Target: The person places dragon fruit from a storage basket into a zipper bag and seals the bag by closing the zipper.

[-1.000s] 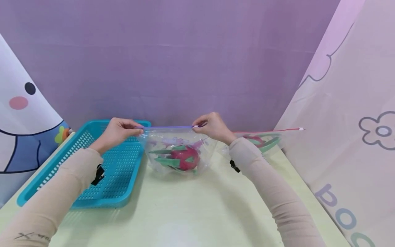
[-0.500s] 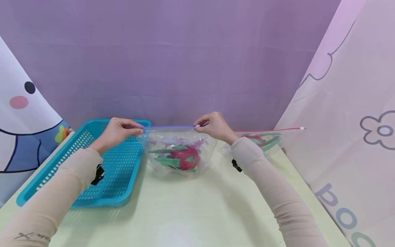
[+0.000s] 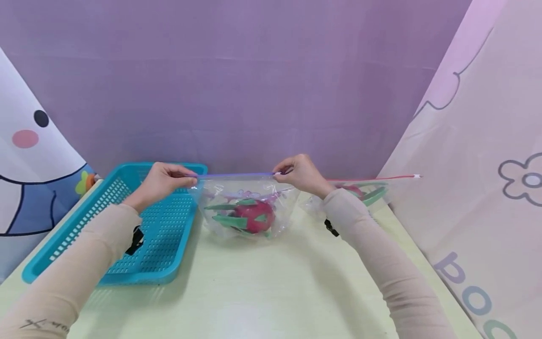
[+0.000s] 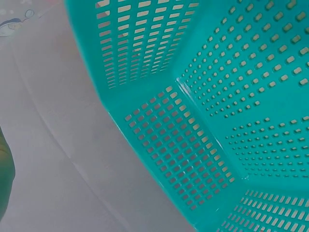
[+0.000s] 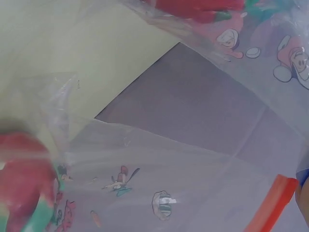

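A clear zip bag (image 3: 211,188) with a blue-purple zip strip stands upright at the middle of the table, a red dragon fruit (image 3: 259,216) with green scales inside it. The left hand (image 3: 163,182) pinches the left end of the strip between thumb and fingers. On the strip's right part, the right hand (image 3: 301,173) pinches the white slider (image 3: 277,173). Behind the right forearm stands a second clear bag with a red zip strip (image 3: 387,178), also holding a dragon fruit (image 5: 21,179). Only an edge of the left hand shows in the left wrist view.
A teal perforated basket (image 3: 179,263) sits on the left of the pale table (image 3: 254,292), under the left forearm. A purple cloth (image 3: 254,84) hangs behind the table. Printed cloths hang on both sides.
The right hand has slid a little to the right along the strip with the slider. The left hand has stayed at the strip's left end.
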The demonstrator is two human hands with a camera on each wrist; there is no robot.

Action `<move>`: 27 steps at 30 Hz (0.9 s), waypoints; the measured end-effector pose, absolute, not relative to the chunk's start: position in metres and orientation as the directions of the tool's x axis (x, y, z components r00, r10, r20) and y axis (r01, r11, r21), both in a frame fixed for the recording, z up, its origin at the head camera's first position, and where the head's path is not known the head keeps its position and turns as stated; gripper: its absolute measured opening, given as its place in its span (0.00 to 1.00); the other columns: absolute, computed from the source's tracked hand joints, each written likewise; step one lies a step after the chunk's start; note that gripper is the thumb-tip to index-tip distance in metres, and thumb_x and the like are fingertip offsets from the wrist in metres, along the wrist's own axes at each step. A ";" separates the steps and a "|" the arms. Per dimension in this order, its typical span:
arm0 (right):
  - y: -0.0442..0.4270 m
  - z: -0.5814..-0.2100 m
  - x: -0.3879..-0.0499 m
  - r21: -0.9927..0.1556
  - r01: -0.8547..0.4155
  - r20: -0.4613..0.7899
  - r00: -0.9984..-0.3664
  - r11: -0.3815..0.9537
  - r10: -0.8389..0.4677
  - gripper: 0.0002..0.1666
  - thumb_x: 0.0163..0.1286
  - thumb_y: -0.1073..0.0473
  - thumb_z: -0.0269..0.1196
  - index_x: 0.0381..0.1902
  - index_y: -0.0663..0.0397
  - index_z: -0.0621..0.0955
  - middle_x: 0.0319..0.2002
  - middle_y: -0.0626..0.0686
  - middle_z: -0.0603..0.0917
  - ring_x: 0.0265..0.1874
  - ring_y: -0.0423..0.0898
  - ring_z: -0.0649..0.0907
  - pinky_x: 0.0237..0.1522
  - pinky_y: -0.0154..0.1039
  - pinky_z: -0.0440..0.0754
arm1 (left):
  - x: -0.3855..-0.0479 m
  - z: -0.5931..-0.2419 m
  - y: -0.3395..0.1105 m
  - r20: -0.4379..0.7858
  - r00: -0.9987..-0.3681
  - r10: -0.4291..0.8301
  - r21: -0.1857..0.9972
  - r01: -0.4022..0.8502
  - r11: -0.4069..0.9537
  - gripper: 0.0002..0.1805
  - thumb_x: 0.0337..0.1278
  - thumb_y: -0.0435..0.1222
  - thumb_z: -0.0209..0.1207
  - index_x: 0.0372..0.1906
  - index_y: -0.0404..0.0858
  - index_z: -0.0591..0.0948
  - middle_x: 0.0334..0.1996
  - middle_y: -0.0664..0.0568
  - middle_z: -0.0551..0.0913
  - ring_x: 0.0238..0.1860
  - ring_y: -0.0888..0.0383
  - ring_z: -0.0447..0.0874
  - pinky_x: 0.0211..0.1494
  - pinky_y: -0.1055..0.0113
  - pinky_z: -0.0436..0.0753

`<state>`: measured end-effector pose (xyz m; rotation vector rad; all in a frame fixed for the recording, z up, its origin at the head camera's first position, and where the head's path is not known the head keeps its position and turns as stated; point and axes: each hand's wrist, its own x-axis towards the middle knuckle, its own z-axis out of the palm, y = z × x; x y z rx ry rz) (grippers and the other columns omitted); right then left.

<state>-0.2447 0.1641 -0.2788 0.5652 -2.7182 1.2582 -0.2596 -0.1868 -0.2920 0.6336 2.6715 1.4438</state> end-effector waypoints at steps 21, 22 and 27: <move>0.169 -0.273 -0.247 -0.705 -0.379 0.257 -0.924 0.599 -0.282 0.07 0.55 0.62 0.67 0.33 0.57 0.86 0.33 0.54 0.86 0.31 0.44 0.83 0.34 0.34 0.82 | -0.259 -0.289 -0.190 0.159 -0.933 0.323 0.799 0.313 0.513 0.20 0.52 0.46 0.61 0.46 0.36 0.82 0.36 0.55 0.85 0.37 0.59 0.83 0.40 0.68 0.82; 0.170 -0.273 -0.247 -0.704 -0.378 0.258 -0.925 0.601 -0.280 0.06 0.55 0.62 0.67 0.33 0.57 0.86 0.32 0.53 0.86 0.31 0.44 0.83 0.34 0.34 0.82 | -0.259 -0.288 -0.190 0.159 -0.930 0.332 0.798 0.319 0.512 0.21 0.53 0.45 0.61 0.47 0.35 0.81 0.36 0.55 0.85 0.37 0.59 0.83 0.41 0.68 0.82; 0.174 -0.273 -0.246 -0.704 -0.364 0.258 -0.931 0.610 -0.257 0.05 0.55 0.62 0.67 0.32 0.54 0.86 0.32 0.52 0.86 0.31 0.43 0.83 0.33 0.34 0.82 | -0.261 -0.288 -0.189 0.164 -0.926 0.340 0.803 0.326 0.499 0.21 0.53 0.46 0.61 0.47 0.36 0.82 0.37 0.54 0.84 0.37 0.59 0.83 0.43 0.64 0.82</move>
